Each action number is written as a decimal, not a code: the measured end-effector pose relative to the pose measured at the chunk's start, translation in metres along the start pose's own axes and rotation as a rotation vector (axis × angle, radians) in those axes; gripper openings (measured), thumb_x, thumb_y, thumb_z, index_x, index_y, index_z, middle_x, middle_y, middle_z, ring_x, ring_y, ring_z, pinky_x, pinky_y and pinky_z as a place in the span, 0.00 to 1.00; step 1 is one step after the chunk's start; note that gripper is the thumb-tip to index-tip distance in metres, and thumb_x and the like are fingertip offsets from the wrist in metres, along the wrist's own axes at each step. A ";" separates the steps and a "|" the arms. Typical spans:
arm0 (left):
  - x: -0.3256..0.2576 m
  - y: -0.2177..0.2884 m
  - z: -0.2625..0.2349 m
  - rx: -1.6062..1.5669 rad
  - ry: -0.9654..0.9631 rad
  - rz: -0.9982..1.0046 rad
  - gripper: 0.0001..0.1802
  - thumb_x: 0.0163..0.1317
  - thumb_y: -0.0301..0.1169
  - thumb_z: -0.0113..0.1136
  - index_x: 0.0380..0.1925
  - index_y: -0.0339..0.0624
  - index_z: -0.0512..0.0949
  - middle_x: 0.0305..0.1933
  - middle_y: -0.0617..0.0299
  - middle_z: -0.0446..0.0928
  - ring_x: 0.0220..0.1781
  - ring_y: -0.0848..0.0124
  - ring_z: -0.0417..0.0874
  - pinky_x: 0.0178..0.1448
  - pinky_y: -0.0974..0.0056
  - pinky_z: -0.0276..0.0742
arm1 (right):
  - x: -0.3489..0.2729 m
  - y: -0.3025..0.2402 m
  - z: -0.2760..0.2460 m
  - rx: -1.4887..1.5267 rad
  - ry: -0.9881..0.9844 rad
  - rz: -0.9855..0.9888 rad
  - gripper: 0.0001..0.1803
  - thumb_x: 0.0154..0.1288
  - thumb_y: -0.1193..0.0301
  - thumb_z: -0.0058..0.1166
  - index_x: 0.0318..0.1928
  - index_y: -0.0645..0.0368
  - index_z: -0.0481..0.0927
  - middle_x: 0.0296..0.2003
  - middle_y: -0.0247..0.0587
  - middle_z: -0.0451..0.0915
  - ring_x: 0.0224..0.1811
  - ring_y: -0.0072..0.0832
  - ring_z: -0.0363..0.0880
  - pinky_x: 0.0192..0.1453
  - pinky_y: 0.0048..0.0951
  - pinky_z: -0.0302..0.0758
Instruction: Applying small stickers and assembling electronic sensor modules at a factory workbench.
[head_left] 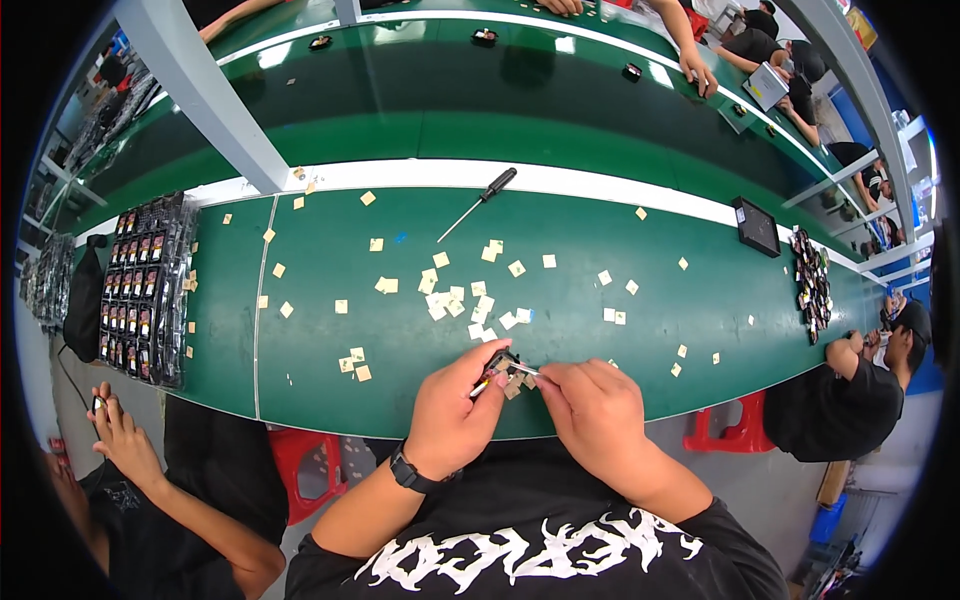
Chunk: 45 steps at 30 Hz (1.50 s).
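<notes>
Close to the table's front edge, my left hand (452, 408) grips a small black plastic part (506, 357) between thumb and fingers. My right hand (598, 408) is closed in a pinch at the part's right side, on a thin, light-coloured metal piece (524, 369) that reaches into it; its exact kind is too small to tell. Beneath the hands lie a few pale paper squares (513, 388). More cream squares (457, 294) are scattered ahead of my hands on the green table (560, 220). Farther off, a black-handled screwdriver (493, 187) lies with its tip toward me.
On the left stands a black tray stack (140, 290) holding rows of small parts. A pile of small black parts (812, 285) and a black box (757, 227) are at right. Co-workers sit on both sides, with red stools (308, 470) nearby. A conveyor belt (420, 80) runs behind the white ledge.
</notes>
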<state>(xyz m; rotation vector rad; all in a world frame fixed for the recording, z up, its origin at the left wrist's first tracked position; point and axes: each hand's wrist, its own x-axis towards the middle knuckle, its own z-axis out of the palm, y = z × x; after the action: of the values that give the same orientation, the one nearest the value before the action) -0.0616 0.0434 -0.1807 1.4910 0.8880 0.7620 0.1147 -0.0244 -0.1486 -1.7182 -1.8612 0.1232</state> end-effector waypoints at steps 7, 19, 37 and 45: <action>0.005 0.003 -0.007 -0.073 -0.077 -0.084 0.18 0.72 0.24 0.56 0.61 0.34 0.77 0.31 0.65 0.80 0.29 0.79 0.77 0.36 0.70 0.73 | 0.002 -0.001 0.001 -0.024 -0.028 -0.004 0.09 0.57 0.77 0.68 0.38 0.57 0.83 0.26 0.37 0.80 0.25 0.36 0.77 0.29 0.35 0.75; 0.007 -0.002 -0.020 -0.537 -0.221 -0.311 0.20 0.72 0.22 0.56 0.64 0.37 0.76 0.42 0.64 0.82 0.31 0.81 0.76 0.34 0.74 0.71 | -0.003 0.003 0.001 0.834 -0.126 0.554 0.07 0.67 0.76 0.66 0.43 0.63 0.82 0.28 0.36 0.87 0.26 0.12 0.79 0.29 0.21 0.73; 0.003 -0.006 -0.014 -0.310 -0.223 -0.186 0.20 0.75 0.24 0.51 0.65 0.34 0.73 0.39 0.65 0.78 0.30 0.80 0.78 0.32 0.74 0.71 | 0.003 0.013 0.014 0.812 -0.239 0.553 0.08 0.68 0.74 0.66 0.38 0.63 0.80 0.23 0.24 0.78 0.23 0.07 0.67 0.26 0.17 0.64; 0.001 -0.001 -0.007 -0.118 -0.153 -0.154 0.15 0.72 0.21 0.51 0.56 0.31 0.77 0.38 0.62 0.82 0.29 0.79 0.81 0.35 0.71 0.78 | 0.009 0.003 0.008 0.749 -0.274 0.514 0.08 0.68 0.76 0.65 0.42 0.64 0.78 0.22 0.26 0.75 0.23 0.09 0.67 0.26 0.19 0.64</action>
<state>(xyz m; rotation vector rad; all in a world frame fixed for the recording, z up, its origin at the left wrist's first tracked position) -0.0673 0.0475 -0.1808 1.3409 0.8178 0.5694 0.1138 -0.0127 -0.1537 -1.6100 -1.2321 1.1483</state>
